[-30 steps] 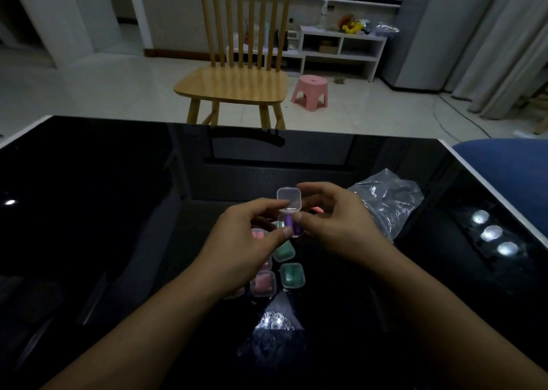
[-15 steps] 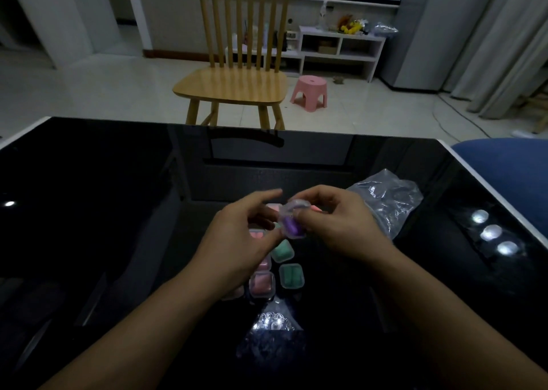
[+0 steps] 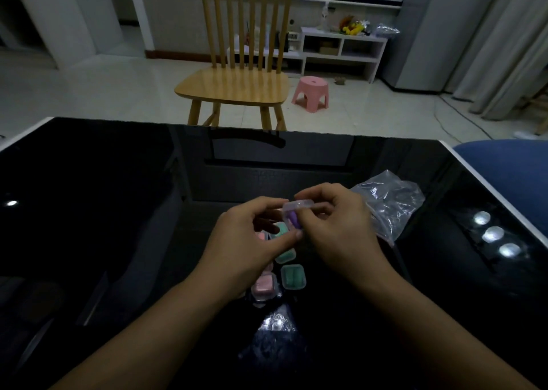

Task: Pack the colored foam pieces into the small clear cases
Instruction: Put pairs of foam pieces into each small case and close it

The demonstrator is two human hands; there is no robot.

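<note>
1. Your right hand (image 3: pixel 335 229) pinches a small clear case (image 3: pixel 296 214) between thumb and fingers, holding it above the black glass table (image 3: pixel 118 211).
2. Purple foam (image 3: pixel 294 219) shows through the case wall, just under the lid where your fingers meet. Whether the lid is fully pressed down, you cannot tell from this angle.
3. Your left hand (image 3: pixel 252 238) sits just to the left of the grip with its fingers curled; the thumb tip touches the lower edge of the case, so both hands are on it.
4. Directly below the grip, on the table, lie the packed cases. A green-filled case (image 3: pixel 293 276) sits nearest you on the right of the group, with a pink-filled case (image 3: pixel 264 286) touching it on its left.
5. Another green-filled case (image 3: pixel 285 254) lies between those and the grip, and one more green one (image 3: pixel 280 230) peeks out right under your left fingers. More pink shows beside it, mostly hidden by your left hand.
6. To the right of the grip, just behind your right hand, a crumpled clear plastic bag (image 3: pixel 391 202) lies on the table.
7. Beyond the table's far edge stand a wooden chair (image 3: pixel 234 87) and a pink stool (image 3: pixel 311 90).
</note>
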